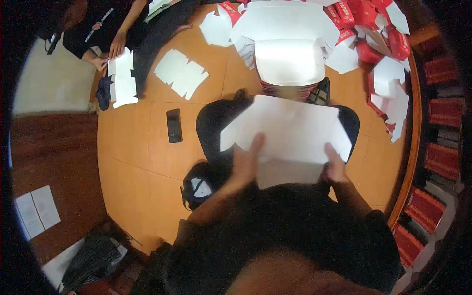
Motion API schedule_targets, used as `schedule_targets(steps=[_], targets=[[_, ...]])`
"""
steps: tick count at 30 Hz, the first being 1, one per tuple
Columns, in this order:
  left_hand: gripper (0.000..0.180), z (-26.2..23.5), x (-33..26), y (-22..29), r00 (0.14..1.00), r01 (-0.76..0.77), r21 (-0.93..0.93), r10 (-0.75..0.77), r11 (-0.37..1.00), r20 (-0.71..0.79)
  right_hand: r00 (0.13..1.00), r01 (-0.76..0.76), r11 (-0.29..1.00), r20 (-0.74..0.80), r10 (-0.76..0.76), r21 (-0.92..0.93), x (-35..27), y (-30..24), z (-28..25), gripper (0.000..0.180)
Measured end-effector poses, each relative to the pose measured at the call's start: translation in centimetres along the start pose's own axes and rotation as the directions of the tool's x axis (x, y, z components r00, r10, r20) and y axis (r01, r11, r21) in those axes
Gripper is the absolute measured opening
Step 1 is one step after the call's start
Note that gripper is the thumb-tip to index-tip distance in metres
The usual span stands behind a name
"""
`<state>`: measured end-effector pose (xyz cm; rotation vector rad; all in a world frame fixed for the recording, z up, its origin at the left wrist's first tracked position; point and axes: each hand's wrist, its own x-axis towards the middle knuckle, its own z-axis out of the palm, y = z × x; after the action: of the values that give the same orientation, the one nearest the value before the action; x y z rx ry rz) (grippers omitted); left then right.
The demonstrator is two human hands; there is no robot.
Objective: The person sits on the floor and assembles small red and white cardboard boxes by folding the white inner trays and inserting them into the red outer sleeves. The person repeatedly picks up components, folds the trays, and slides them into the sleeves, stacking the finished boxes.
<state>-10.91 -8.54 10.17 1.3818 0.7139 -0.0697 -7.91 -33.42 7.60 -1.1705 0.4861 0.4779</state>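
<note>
White cardboard sheet [297,125] | left hand [246,160], right hand [336,164] at opposite sides | thumbs on top | fingers holding it

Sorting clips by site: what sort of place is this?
Likely a small packaging workroom or storeroom, though a room at home isn't ruled out: the person holds a white card sheet, red-and-white cartons are heaped at upper right, and stacked red bundles line the right side.

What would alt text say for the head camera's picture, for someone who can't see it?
A person's left hand and right hand hold a white card piece over their lap. Beyond it is a stack of white card; at upper left, another person's hands touch a second white piece.
</note>
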Motion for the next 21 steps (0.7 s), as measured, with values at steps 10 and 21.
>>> schedule_targets(steps=[10, 21], targets=[[0.050, -1.1, -0.2, -0.9, 0.995, 0.021, 0.176, -0.039, 0.984, 0.097, 0.804, 0.594, 0.511, 0.440, -0.399, -0.621, 3.5, 6.9, -6.5, 0.047], [0.031, -2.6, 17.1, 10.0, 0.147, -0.983, 0.177, 0.812, 0.055, 0.565, 0.771, 0.321, -0.244, 0.402, -0.493, -0.915, 15.6, -20.3, 8.7, 0.046]])
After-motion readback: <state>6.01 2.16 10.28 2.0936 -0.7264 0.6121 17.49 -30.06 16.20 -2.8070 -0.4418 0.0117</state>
